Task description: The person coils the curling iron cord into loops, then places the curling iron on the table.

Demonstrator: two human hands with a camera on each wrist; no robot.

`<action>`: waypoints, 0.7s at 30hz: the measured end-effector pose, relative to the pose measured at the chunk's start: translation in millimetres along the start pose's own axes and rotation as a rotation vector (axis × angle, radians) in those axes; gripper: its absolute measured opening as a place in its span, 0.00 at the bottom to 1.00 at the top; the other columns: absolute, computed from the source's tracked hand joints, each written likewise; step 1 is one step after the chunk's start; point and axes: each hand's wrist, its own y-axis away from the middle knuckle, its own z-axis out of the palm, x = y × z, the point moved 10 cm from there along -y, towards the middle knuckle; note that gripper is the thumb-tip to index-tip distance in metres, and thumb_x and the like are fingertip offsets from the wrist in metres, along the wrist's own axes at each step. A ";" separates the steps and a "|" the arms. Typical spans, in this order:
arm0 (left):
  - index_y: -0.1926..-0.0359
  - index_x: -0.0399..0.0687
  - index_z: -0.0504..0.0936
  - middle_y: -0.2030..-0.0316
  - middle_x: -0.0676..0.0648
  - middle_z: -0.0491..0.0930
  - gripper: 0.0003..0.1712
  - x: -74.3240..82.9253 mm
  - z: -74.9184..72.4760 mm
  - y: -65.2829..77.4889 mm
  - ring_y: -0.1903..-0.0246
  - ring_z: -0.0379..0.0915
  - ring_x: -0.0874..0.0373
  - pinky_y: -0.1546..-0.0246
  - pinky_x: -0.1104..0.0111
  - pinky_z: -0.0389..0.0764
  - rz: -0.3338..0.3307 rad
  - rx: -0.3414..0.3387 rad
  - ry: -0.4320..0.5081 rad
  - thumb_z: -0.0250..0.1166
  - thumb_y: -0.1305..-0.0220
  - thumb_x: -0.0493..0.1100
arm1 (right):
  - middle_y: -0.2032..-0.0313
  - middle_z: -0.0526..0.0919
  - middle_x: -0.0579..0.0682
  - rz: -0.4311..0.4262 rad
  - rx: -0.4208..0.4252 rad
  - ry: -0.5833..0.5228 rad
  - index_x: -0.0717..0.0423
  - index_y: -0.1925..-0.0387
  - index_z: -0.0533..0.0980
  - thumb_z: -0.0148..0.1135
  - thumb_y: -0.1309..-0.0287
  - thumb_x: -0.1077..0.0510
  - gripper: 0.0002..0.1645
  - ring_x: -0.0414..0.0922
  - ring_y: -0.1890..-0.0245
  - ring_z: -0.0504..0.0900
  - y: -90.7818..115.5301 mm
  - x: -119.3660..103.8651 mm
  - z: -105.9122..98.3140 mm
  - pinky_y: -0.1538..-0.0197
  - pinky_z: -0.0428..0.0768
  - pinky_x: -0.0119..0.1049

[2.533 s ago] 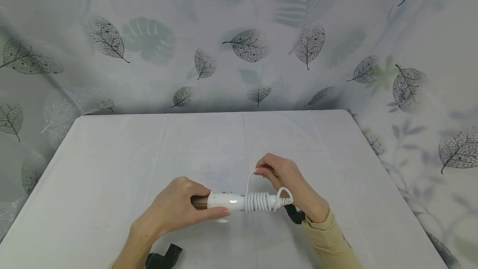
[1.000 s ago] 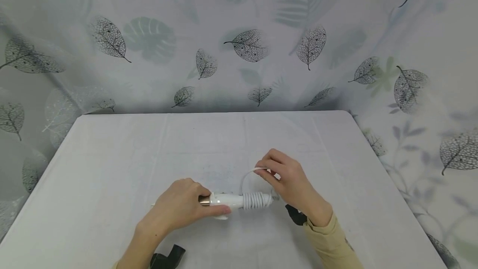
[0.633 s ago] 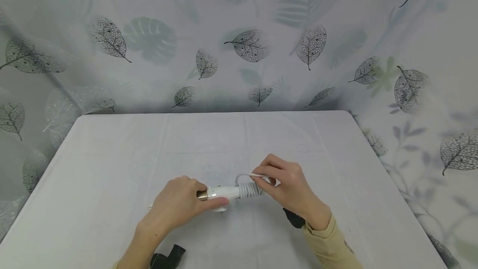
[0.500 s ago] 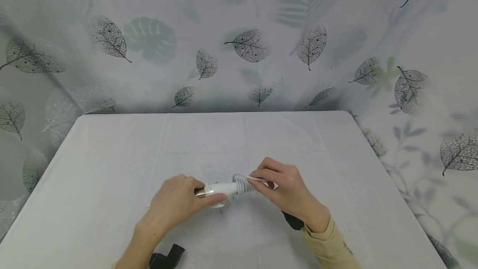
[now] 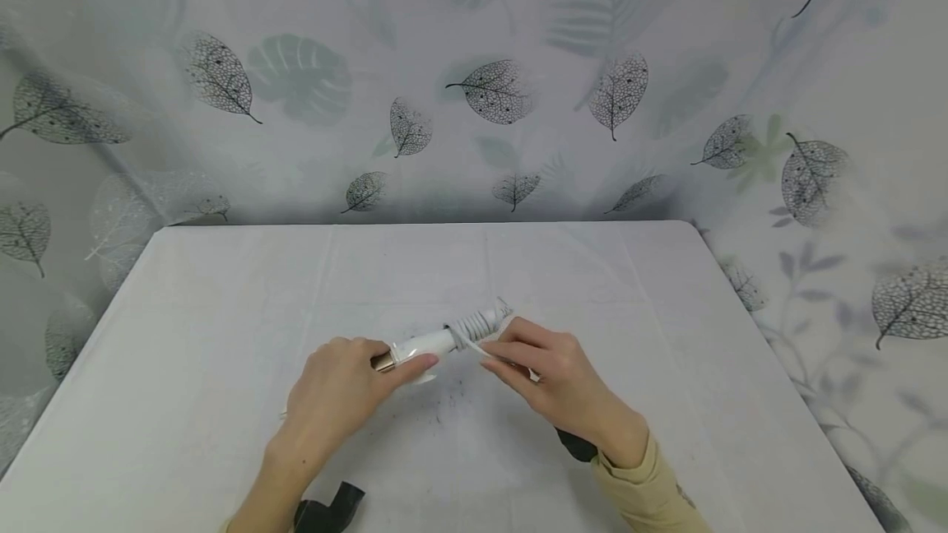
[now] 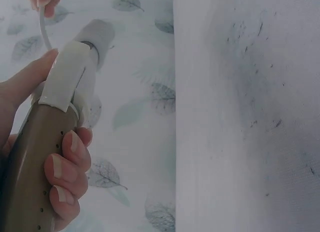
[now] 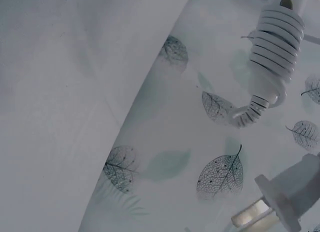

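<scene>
A curling iron (image 5: 425,345) with a white handle and a brown-gold barrel (image 6: 35,157) is held above the table, its handle end angled away to the right. My left hand (image 5: 336,389) grips the barrel, fingers curled round it and thumb along the white clamp lever (image 6: 65,79). White cord (image 7: 277,39) is wound in several tight coils round the handle. Between thumb and fingertips, my right hand (image 5: 559,373) pinches the loose run of cord just in front of the coils. A two-pin plug (image 7: 287,194) shows at the lower right of the right wrist view.
A white cloth covers the table (image 5: 259,294), with small dark specks (image 5: 448,401) below the iron. Leaf-print curtain (image 5: 459,23) surrounds the back and sides. Black wrist-worn devices sit under the left wrist (image 5: 329,508) and right wrist (image 5: 576,444).
The iron has swung from level to tilted, its handle end now pointing away. My right hand has brought the cord from behind the handle over to its near side. Both hands keep hold.
</scene>
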 end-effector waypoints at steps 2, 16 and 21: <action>0.78 0.52 0.80 0.86 0.54 0.67 0.38 -0.9 -4.0 -0.1 0.85 0.61 0.61 0.85 0.68 0.59 -0.012 0.027 -0.002 0.58 0.47 0.82 | 0.67 0.78 0.46 0.025 0.000 0.003 0.59 0.56 0.84 0.70 0.44 0.68 0.13 0.34 0.78 0.68 0.0 2.3 0.4 0.73 0.67 0.18; 0.81 0.53 0.76 0.87 0.55 0.64 0.37 -3.3 -16.4 0.6 0.86 0.59 0.63 0.85 0.70 0.59 -0.012 0.133 0.073 0.58 0.45 0.81 | 0.63 0.83 0.49 0.067 -0.206 -0.089 0.61 0.42 0.78 0.66 0.43 0.73 0.26 0.37 0.66 0.82 6.0 4.7 19.7 0.62 0.77 0.22; 0.81 0.52 0.77 0.88 0.56 0.63 0.34 2.3 -22.2 1.5 0.86 0.57 0.64 0.86 0.71 0.57 0.048 0.182 0.085 0.63 0.44 0.76 | 0.65 0.83 0.48 0.062 -0.202 -0.077 0.61 0.44 0.80 0.64 0.44 0.76 0.26 0.37 0.67 0.82 7.2 7.8 19.0 0.62 0.78 0.22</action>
